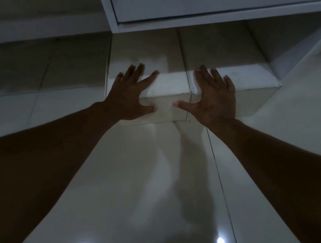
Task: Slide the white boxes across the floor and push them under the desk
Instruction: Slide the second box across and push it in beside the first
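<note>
Two white cardboard boxes sit side by side on the shiny white tile floor, touching each other. The left white box and the right white box are partly under the white wooden desk. The left hand lies flat on the left box's near edge, fingers spread wide, gripping nothing. The right hand lies flat on the right box the same way, its thumb reaching across to the left box.
</note>
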